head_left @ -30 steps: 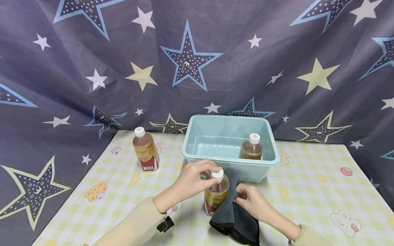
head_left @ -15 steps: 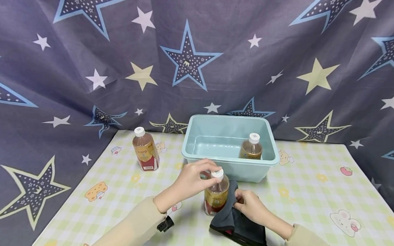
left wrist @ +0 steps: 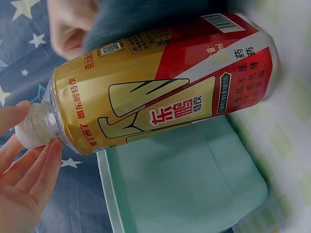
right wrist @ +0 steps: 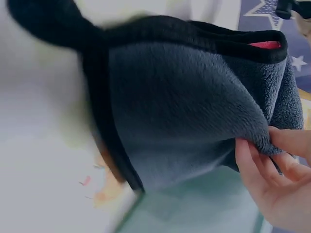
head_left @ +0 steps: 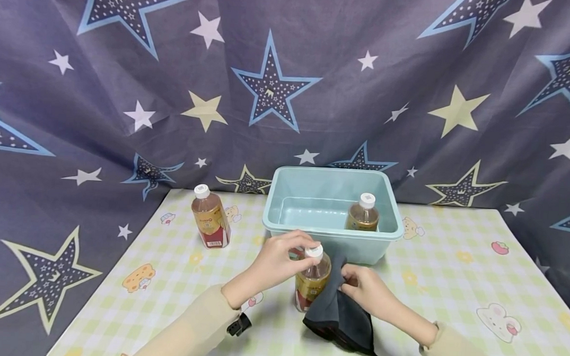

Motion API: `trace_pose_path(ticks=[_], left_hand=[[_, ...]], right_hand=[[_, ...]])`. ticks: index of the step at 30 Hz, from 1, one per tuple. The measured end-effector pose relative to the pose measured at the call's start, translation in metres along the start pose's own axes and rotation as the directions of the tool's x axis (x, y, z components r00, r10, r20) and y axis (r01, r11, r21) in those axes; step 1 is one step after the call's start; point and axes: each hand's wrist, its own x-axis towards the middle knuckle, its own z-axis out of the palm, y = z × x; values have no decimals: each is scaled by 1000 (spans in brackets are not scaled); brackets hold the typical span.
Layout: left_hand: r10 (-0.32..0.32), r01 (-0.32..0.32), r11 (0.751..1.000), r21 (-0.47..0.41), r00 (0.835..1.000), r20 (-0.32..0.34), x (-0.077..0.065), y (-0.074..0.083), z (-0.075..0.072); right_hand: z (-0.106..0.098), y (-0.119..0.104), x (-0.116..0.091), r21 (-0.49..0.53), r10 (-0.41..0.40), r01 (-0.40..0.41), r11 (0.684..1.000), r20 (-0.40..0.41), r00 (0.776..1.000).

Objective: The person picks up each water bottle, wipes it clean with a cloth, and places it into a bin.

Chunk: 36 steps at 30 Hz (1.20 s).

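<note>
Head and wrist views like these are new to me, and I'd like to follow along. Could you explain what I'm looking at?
There is no machine here: a person is working bare-handed. The head picture looks forward and down from a camera worn on the head. The other two come from cameras worn on the left and right wrists, which is why things look tipped sideways. On the checked tablecloth stand a pale blue bin with one bottle inside, another bottle to the left, and a front bottle. The left hand holds the front bottle by its white cap; the right hand pinches grey fabric beside it.
</note>
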Motion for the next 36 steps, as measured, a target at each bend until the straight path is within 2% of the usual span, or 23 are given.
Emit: trace_pose_path(ticks=[8, 14, 23, 36], left_hand=[[10, -10, 1000, -10, 1000, -7, 0, -1, 1], [23, -23, 1000, -12, 1000, -18, 0, -1, 1], [25, -25, 1000, -13, 999, -21, 0, 0, 1], [15, -16, 999, -36, 1000, -18, 0, 0, 1]], right_hand=[[-20, -18, 3, -16, -42, 41, 999, -68, 997], [-23, -20, 5, -2, -33, 33, 999, -66, 997], [-11, -9, 3, -14, 4, -4, 1000, -43, 999], [8, 9, 0, 35, 27, -28, 999, 7, 1000]])
